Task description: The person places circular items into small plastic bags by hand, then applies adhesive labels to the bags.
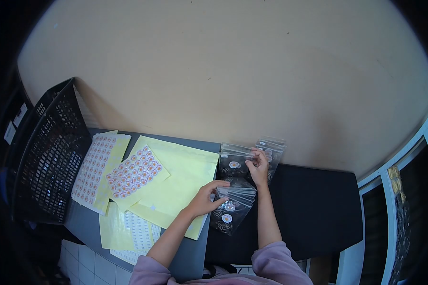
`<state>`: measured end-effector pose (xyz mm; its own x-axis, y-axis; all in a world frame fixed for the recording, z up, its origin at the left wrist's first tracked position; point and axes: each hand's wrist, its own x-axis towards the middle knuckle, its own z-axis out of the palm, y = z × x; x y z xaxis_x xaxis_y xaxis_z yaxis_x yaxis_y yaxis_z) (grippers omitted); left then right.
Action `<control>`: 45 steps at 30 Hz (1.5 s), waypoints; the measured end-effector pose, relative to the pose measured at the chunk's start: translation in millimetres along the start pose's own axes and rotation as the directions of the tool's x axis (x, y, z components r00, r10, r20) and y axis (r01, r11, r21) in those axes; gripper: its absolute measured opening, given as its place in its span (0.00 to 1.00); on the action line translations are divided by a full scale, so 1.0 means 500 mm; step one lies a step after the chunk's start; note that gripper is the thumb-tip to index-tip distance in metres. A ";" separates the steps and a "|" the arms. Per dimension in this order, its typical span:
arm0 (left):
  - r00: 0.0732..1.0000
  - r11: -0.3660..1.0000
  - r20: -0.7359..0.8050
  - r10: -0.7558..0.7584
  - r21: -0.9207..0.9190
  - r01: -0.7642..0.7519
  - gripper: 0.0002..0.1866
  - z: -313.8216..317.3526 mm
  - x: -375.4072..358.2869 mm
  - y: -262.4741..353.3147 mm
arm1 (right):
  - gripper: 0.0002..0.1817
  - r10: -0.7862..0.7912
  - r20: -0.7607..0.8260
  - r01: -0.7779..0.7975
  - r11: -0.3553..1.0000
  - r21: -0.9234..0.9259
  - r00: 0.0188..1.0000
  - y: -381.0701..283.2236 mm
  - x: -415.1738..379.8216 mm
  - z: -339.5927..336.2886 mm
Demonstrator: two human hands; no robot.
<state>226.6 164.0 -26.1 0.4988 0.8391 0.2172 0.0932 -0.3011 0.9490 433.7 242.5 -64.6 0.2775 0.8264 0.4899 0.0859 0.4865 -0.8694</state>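
Clear zip bags with round stickers lie fanned in overlapping stacks on the black surface. My left hand (207, 198) is at the left edge of the near stack of zip bags (233, 209), its thumb over the bags and its fingers curled at their top. My right hand (258, 167) has thumb and index finger bent together at the right edge of the middle stack of zip bags (234, 162). Partly behind that hand lies a farther stack of zip bags (273, 148). Dark ring-like shapes show inside the bags.
Left of the bags, a large yellow sheet (180, 175) lies on the grey table (188, 259). Sheets of round stickers (135, 172) overlap it, with a sheet of small labels (141, 232) nearer me. A black perforated basket (52, 156) stands far left. A wall rises behind.
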 end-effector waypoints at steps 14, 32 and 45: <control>0.987 0.996 -0.144 -0.078 0.041 0.085 0.10 0.012 0.060 0.003 | 0.22 0.097 -0.085 -0.114 0.966 -0.233 0.992 -0.040 0.018 -0.019; 0.937 0.996 -0.349 -0.005 0.082 0.036 0.38 0.038 0.117 -0.056 | 0.49 0.274 0.172 -0.153 0.848 -0.508 0.946 -0.133 -0.254 -0.025; 0.978 0.983 -0.208 -0.019 0.176 0.056 0.33 0.063 0.040 -0.030 | 0.42 0.200 -0.035 -0.184 0.803 -0.567 0.979 -0.159 -0.347 0.026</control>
<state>262.2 171.2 -43.1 0.3066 0.9205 0.2423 0.2710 -0.3284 0.9048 366.4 64.0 -79.7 0.3220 0.8968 0.3033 0.5604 0.0776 -0.8246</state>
